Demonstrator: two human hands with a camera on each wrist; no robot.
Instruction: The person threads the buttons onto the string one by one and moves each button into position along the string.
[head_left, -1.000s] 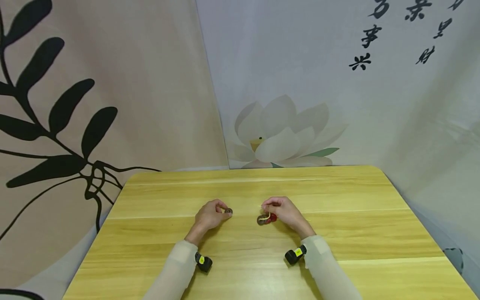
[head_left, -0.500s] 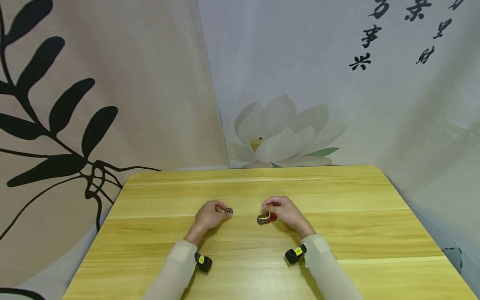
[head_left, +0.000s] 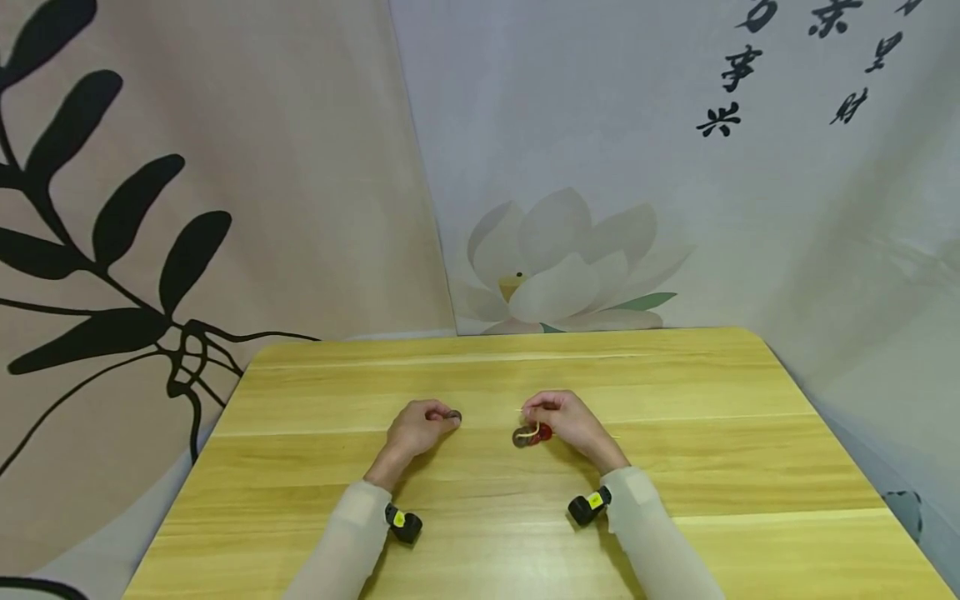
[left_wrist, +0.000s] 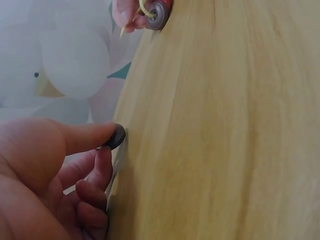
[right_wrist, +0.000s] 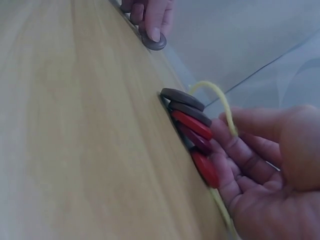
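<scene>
My left hand (head_left: 444, 417) rests on the wooden table (head_left: 705, 467) and pinches a small dark grey button (head_left: 454, 415) between thumb and forefinger; the button (left_wrist: 117, 136) touches the tabletop. My right hand (head_left: 536, 417) sits a short way to the right and pinches a yellow cord (right_wrist: 220, 101). Several red and grey buttons (right_wrist: 192, 123) are threaded on that cord and lean against the table in a row. These strung buttons (head_left: 531, 435) lie just below the right fingertips. The left hand's button (right_wrist: 154, 42) also shows at the top of the right wrist view.
Black wrist cameras (head_left: 403, 525) (head_left: 588, 507) are strapped on both pale sleeves. Printed cloth hangs behind the table, with a lotus flower (head_left: 558, 267) and black leaves (head_left: 112, 242). The table's rounded far right corner (head_left: 753, 337) is close to the cloth.
The left fingers have curled a little further over the grey button, which now shows less. The right hand and its strung buttons have stayed put.
</scene>
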